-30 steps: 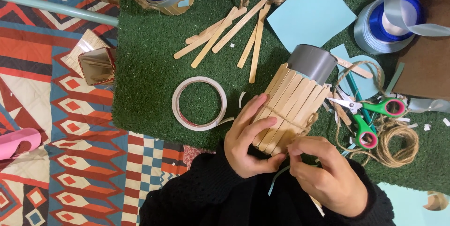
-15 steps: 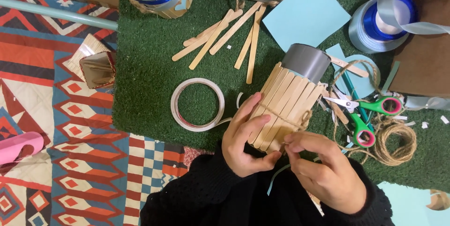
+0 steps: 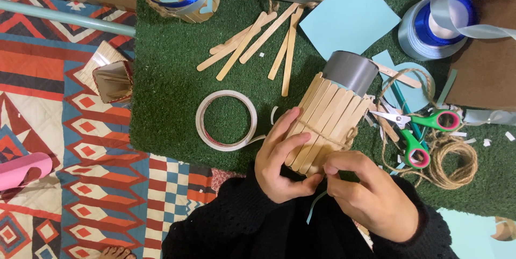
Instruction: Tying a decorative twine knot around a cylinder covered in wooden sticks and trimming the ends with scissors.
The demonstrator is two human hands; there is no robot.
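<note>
A grey can clad in flat wooden sticks [image 3: 328,122] is held tilted over the green artificial-turf mat [image 3: 172,103], its open grey end pointed away from the person so that the near end stays within reach of both hands. The left hand [image 3: 282,159] is wrapped against the can's left side, fingers closed on the sticks, apparently to steady it and keep the sticks pressed flat. The right hand [image 3: 368,197] is pinched together at the can's near end, on what seems to be the jute twine [image 3: 330,132] tied around the can, though exactly what lies between the fingertips cannot be told. Just left of the can a roll of tape [image 3: 226,120] is laid flat; beyond the can loose wooden sticks [image 3: 258,41] are spread. To the can's right, green-handled scissors [image 3: 424,127] and a coil of twine [image 3: 451,165] are kept close by.
</note>
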